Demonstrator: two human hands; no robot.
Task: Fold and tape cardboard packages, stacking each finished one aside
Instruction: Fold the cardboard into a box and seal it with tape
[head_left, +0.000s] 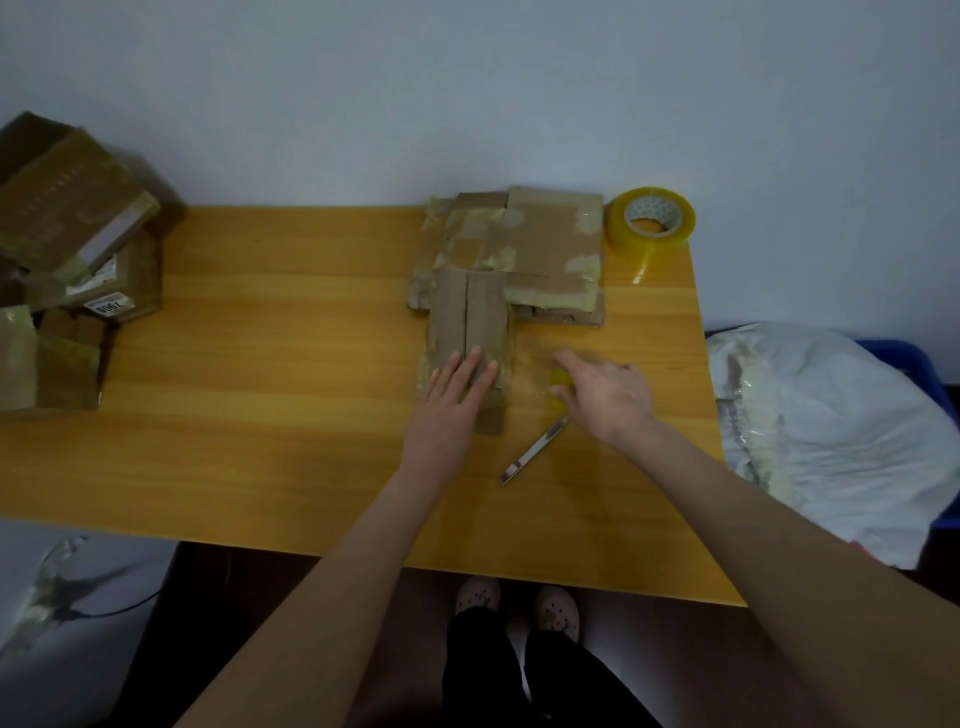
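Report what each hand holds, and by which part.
Left hand holds nothing; it presses flat on the near end of the cardboard package. Right hand covers a yellowish tape strip beside it; blur hides any grip.

Over the table (260, 364), both forearms are bare, from the left hand (457, 387) and the right hand (610, 389) back to the picture's lower edge. Below the table's near edge show black trousers (483, 670) and a pair of pale pink clogs (478, 595), their rounded toes speckled with small dark dots.
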